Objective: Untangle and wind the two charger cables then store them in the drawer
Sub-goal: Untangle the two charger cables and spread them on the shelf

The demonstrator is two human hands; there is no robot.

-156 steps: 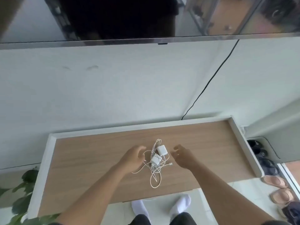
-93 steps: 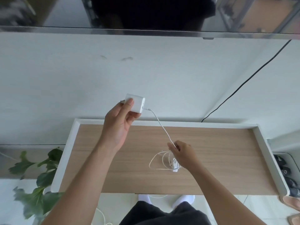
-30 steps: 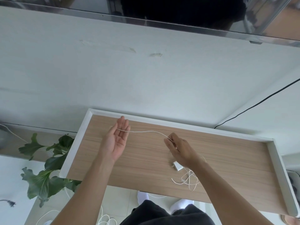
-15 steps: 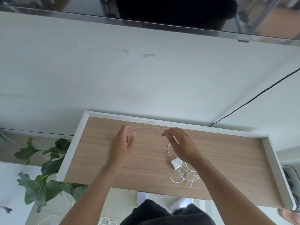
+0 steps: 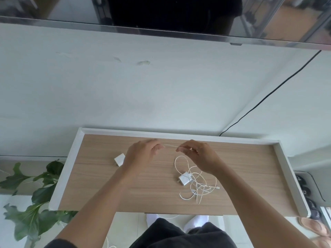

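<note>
Left hand [image 5: 141,154] and right hand [image 5: 198,156] pinch a white cable [image 5: 169,145] stretched between them.

Bare forearms [image 5: 100,199], dark trousers [image 5: 179,233], white socks [image 5: 196,221]

Right end of the desk top [image 5: 250,172] and the front left are wide open. Cable tangle [image 5: 200,187] plus charger brick [image 5: 184,178] clogs middle-right, and a white cable [image 5: 170,145] strung between left hand [image 5: 141,154] and right hand [image 5: 198,154] bars the back.
</note>
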